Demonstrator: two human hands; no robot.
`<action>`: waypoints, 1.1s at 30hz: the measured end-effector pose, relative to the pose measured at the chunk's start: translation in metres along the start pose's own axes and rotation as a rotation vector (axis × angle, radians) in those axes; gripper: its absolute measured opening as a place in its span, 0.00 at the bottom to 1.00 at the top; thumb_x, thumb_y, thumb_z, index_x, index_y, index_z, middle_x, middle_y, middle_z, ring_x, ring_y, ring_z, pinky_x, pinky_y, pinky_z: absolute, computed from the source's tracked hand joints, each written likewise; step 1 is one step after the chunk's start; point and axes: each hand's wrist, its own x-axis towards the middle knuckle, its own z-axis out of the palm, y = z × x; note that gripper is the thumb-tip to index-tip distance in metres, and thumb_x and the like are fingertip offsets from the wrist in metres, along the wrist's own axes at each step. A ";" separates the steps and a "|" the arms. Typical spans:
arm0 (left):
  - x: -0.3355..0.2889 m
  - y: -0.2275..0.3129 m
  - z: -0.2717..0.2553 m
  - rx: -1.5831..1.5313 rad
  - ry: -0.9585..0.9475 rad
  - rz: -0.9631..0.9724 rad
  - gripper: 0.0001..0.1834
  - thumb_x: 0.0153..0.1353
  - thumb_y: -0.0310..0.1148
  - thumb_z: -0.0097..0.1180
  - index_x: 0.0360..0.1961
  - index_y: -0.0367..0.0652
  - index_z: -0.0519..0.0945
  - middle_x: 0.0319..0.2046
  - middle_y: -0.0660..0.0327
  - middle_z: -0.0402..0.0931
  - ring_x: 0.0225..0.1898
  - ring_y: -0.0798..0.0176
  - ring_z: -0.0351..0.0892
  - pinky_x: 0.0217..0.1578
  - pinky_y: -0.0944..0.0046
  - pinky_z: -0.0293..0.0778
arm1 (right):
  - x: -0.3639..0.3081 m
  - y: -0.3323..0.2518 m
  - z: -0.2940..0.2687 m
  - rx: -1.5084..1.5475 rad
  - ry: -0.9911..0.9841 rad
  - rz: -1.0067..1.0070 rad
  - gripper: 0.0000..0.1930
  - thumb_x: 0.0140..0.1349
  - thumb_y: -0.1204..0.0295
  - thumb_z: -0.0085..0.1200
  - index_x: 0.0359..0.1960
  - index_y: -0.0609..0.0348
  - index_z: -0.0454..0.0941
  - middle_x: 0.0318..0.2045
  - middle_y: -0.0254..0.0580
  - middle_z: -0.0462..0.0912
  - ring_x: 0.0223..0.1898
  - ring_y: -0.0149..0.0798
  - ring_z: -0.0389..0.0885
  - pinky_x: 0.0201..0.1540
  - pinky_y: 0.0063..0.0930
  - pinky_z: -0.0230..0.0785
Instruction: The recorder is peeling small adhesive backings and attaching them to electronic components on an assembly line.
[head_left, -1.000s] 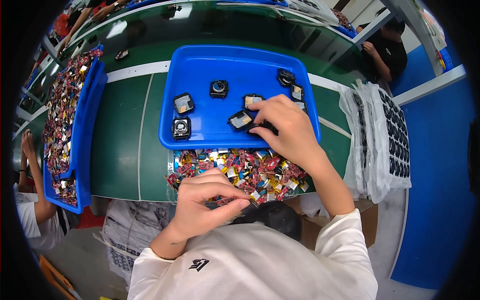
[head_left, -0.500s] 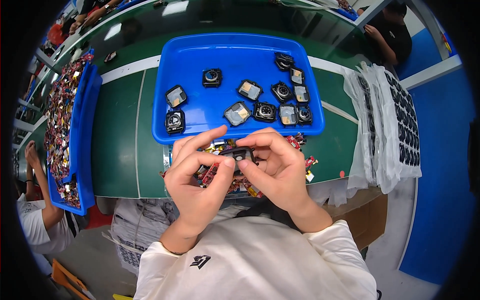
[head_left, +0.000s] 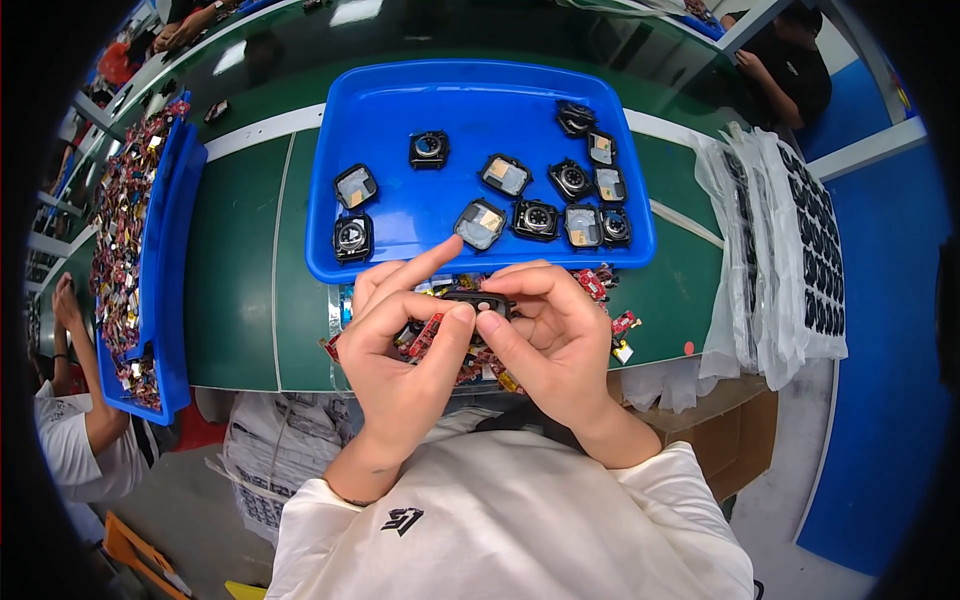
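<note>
One black watch case (head_left: 478, 297) is gripped between the thumbs and fingers of two hands, left (head_left: 400, 350) and right (head_left: 555, 345), above the near edge of the green bench (head_left: 235, 250). One left finger is held out straight. One red board strip (head_left: 426, 335) is seen at the left fingers; whether it is gripped cannot be told. Below, a heap of boards (head_left: 597, 285), too many to count, is partly hidden. Twelve cases are counted in one blue tray (head_left: 480, 110): six pale-faced, five with round discs, one tilted by the far right corner. Wrapped stacks (head_left: 805, 240) are stood at the bench's right edge.
</note>
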 end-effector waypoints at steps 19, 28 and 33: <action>-0.006 0.009 -0.006 0.094 -0.066 0.068 0.11 0.45 0.22 0.66 0.34 0.36 0.85 0.45 0.54 0.82 0.39 0.60 0.75 0.44 0.63 0.71 | 0.006 0.008 -0.006 0.084 0.038 -0.099 0.10 0.59 0.85 0.55 0.43 0.72 0.74 0.43 0.47 0.77 0.44 0.32 0.79 0.46 0.22 0.77; -0.009 0.019 -0.011 0.270 -0.081 0.187 0.13 0.44 0.21 0.66 0.35 0.33 0.85 0.46 0.51 0.81 0.39 0.56 0.77 0.42 0.64 0.73 | 0.006 0.004 -0.005 0.183 -0.037 0.006 0.11 0.60 0.86 0.54 0.44 0.72 0.71 0.43 0.51 0.79 0.47 0.35 0.80 0.47 0.24 0.77; -0.010 0.017 -0.012 0.283 0.003 0.236 0.10 0.42 0.20 0.68 0.29 0.34 0.84 0.40 0.52 0.82 0.34 0.58 0.76 0.38 0.66 0.71 | 0.007 0.006 -0.006 0.212 0.000 -0.065 0.10 0.59 0.85 0.55 0.42 0.70 0.70 0.42 0.51 0.79 0.46 0.36 0.80 0.46 0.26 0.77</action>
